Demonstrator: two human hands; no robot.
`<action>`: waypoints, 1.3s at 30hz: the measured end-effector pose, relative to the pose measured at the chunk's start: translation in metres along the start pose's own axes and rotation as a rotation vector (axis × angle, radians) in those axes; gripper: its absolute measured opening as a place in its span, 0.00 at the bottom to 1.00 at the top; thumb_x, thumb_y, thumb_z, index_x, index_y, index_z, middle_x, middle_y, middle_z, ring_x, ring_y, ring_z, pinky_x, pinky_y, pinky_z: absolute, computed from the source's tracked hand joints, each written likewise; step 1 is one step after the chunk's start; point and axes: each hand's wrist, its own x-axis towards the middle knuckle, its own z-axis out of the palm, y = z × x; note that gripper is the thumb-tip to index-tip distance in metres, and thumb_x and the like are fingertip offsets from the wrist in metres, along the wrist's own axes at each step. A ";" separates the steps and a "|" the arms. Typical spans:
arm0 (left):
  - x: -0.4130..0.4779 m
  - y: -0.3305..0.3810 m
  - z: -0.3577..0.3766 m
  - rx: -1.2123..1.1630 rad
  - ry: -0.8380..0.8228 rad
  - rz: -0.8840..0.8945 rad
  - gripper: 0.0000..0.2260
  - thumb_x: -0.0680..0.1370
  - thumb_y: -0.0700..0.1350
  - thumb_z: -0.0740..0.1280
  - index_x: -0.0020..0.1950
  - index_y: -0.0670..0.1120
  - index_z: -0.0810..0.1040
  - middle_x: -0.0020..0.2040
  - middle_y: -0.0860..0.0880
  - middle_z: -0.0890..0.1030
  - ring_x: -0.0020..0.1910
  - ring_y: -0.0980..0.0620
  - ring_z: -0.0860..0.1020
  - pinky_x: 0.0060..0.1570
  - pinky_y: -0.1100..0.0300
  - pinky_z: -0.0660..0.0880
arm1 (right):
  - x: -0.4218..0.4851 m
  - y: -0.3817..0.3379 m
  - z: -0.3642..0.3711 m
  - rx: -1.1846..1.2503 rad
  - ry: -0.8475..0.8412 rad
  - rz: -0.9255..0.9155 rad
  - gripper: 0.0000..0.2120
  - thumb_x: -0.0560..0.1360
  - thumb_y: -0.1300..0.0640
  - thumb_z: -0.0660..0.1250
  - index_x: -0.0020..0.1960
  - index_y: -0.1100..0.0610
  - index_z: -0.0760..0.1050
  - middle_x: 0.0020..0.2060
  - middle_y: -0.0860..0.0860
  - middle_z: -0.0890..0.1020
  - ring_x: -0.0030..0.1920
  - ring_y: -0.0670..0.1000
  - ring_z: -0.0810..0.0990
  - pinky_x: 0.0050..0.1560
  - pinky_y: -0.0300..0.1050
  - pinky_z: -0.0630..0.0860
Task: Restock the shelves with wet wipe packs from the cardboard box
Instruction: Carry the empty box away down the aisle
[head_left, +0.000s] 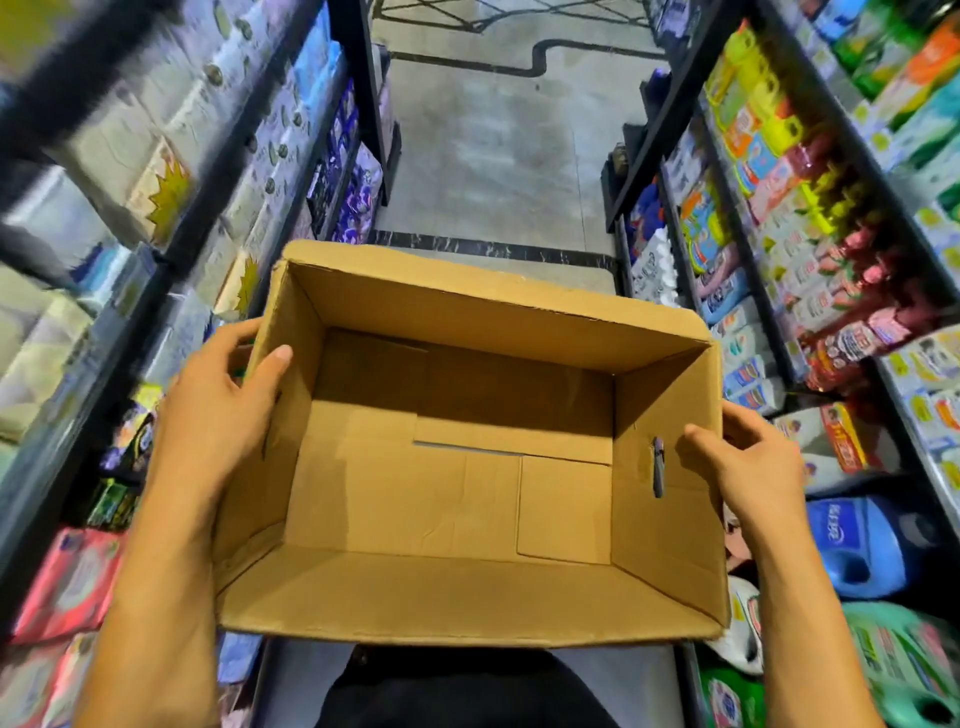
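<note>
Head view: an aisle floor (483, 156) runs between two stocked shelving units, the left shelves (171, 171) carrying pale tissue and wipe-type packs, the right shelves (779, 208) bottles and cartons; labels are too blurred to read. The cardboard box (457, 597) is held level between them, open top upward, interior bare: no wet wipe packs visible inside. Judgement: restocking from this box appears complete. The left hand (208, 410) clamps the left wall, thumb over the rim; the right hand (753, 462) clamps the right wall likewise. Opposed side grips keep the empty carton steady for carrying.
</note>
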 end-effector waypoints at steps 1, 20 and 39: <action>0.017 0.004 -0.002 0.012 -0.010 0.003 0.15 0.81 0.56 0.64 0.68 0.58 0.74 0.52 0.54 0.78 0.39 0.57 0.75 0.47 0.51 0.72 | 0.008 -0.007 0.006 -0.005 0.001 -0.003 0.16 0.76 0.61 0.74 0.63 0.56 0.81 0.51 0.53 0.85 0.46 0.47 0.83 0.42 0.39 0.81; 0.307 0.100 0.116 0.290 -0.192 0.059 0.18 0.84 0.54 0.57 0.73 0.53 0.68 0.67 0.43 0.78 0.64 0.36 0.76 0.63 0.36 0.71 | 0.274 -0.087 0.076 -0.064 0.042 0.111 0.21 0.75 0.60 0.75 0.68 0.57 0.80 0.56 0.56 0.85 0.55 0.57 0.83 0.55 0.55 0.82; 0.591 0.196 0.175 0.230 -0.202 -0.001 0.18 0.83 0.46 0.62 0.73 0.46 0.72 0.62 0.41 0.80 0.60 0.39 0.78 0.58 0.48 0.71 | 0.551 -0.214 0.188 -0.253 -0.016 -0.030 0.17 0.74 0.57 0.74 0.63 0.54 0.83 0.53 0.54 0.87 0.54 0.56 0.85 0.59 0.60 0.81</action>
